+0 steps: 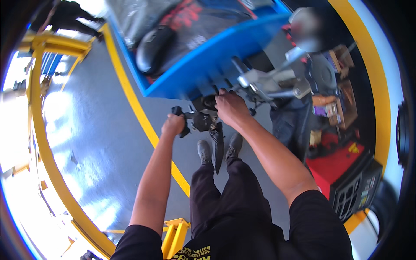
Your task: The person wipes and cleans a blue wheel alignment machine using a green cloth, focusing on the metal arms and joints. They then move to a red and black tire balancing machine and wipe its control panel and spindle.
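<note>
Handling looks unfinished, the left hand (173,124) curled round a black, chunky, metal-looking assembly (201,122), the right hand (232,107) bent beside it, hold unclear.

My right hand (232,107) covered the dark part under its fingers, so I could not tell what they met. The fingertips of my left hand (173,124) were lost around the black grip (185,123). The blue tray (208,54) blurred and ran off the top edge, which also cut off a person (65,17). The grey metal mechanism (271,82) was smeared.
</note>
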`<state>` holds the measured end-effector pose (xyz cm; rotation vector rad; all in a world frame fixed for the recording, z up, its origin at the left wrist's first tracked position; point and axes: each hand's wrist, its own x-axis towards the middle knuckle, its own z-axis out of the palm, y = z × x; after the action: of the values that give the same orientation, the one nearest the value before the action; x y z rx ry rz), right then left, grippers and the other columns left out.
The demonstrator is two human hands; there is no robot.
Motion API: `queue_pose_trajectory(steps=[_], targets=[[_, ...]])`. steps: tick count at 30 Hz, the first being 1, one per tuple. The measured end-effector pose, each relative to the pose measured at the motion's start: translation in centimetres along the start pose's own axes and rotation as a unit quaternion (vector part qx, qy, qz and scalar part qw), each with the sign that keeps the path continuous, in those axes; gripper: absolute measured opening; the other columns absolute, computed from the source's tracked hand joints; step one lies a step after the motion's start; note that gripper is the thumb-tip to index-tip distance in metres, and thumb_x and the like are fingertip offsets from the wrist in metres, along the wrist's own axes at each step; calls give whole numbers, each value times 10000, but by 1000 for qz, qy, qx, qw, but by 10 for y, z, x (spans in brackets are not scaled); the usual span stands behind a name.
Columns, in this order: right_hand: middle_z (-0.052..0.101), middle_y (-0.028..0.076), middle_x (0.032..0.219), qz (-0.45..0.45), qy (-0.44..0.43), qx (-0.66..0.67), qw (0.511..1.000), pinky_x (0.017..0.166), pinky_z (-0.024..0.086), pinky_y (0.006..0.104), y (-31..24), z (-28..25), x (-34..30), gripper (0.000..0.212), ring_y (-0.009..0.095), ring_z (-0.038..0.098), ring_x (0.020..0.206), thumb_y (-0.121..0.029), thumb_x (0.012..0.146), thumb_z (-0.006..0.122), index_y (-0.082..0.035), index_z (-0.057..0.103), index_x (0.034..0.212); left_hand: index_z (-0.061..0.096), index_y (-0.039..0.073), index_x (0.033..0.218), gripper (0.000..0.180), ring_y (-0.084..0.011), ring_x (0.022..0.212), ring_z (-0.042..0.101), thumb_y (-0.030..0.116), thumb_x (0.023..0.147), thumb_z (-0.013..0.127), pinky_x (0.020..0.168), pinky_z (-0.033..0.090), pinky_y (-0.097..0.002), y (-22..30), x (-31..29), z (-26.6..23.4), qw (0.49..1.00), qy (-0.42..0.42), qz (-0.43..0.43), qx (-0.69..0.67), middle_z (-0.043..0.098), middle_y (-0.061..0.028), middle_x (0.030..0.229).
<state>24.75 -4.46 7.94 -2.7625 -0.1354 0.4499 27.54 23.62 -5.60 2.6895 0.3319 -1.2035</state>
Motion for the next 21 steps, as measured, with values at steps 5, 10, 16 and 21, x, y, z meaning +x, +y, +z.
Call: queue_pose_trajectory(steps=[5, 10, 16, 21], targets=[[716, 261, 918, 273, 90, 214, 934, 809, 544, 552, 13, 17, -41, 298, 470, 689, 888, -256, 1008, 563, 25, 660, 985, 452, -118, 1342, 693, -453, 1256, 604, 498, 1024, 459, 1063, 465, -482, 30, -50, -33, 1000, 12, -7, -8, 655, -325, 1266], [704, 287, 982, 320, 181, 337, 867, 872, 523, 555, -4, 71, -35, 281, 489, 665, 971, -236, 1010, 564, 34, 644, 1006, 443, -132, 1344, 689, -468, 1265, 591, 489, 1043, 450, 1076, 453, -482, 25, -42, -37, 1000, -5, 13, 11, 638, -351, 1273], [671, 288, 1124, 291, 191, 380, 857, 961, 495, 537, -1, 132, 1, 313, 458, 634, 1088, -244, 1022, 554, 36, 618, 1144, 443, -132, 1364, 702, -464, 1284, 581, 497, 1052, 435, 1092, 442, -471, 22, -37, -36, 998, -1, 37, 55, 619, -353, 1306], [700, 278, 1076, 272, 98, 400, 870, 914, 516, 519, 30, 138, 11, 357, 468, 650, 1052, -288, 1033, 556, 35, 626, 1167, 467, -109, 1375, 710, -456, 1297, 575, 519, 1045, 441, 1104, 429, -471, 19, -31, -35, 997, -4, 44, 58, 618, -339, 1322]])
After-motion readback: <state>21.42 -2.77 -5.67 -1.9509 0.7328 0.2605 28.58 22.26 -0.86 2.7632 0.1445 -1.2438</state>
